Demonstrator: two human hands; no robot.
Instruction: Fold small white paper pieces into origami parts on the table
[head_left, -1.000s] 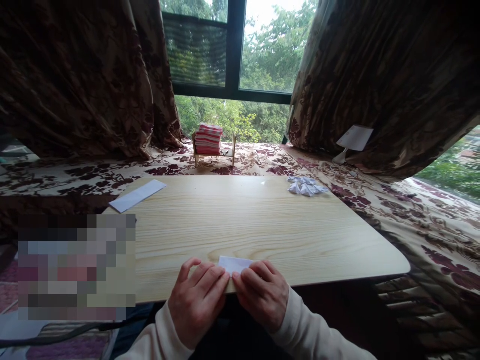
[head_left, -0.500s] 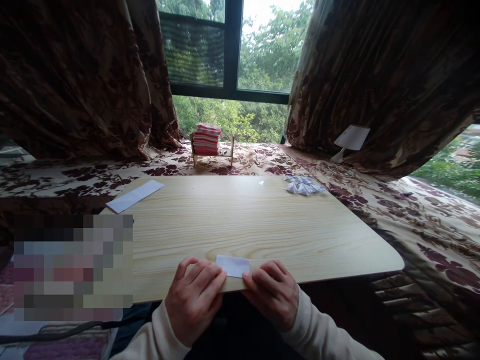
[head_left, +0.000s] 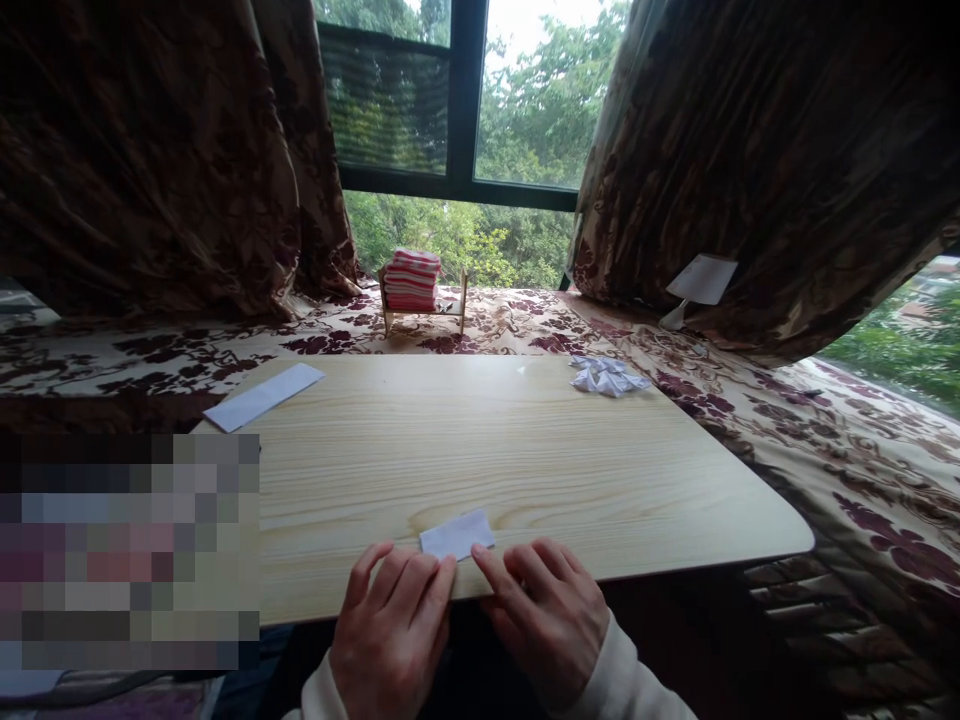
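A small folded white paper (head_left: 457, 533) lies slightly tilted near the front edge of the light wooden table (head_left: 480, 450). My left hand (head_left: 394, 620) has its fingers bent and close together, with the index fingertip at the paper's lower edge. From the other side, my right hand (head_left: 547, 610) touches the lower right edge of the paper with its index fingertip, the other fingers curled. Both thumbs are mostly hidden below the fingers. Several folded white paper pieces (head_left: 606, 376) form a pile at the table's back right. A long white paper strip (head_left: 264, 397) rests at the back left.
Behind the table, a small wooden rack (head_left: 462, 305) holds a stack of pink striped cloths (head_left: 412, 280) on a floral cover. A white lamp (head_left: 701, 280) stands at the right by the curtain (head_left: 750, 150). A blurred-out patch covers the lower left.
The small paper has turned, its right end now higher. Both hands have shifted slightly down, and my right index finger is more extended. The whole view has moved a little.
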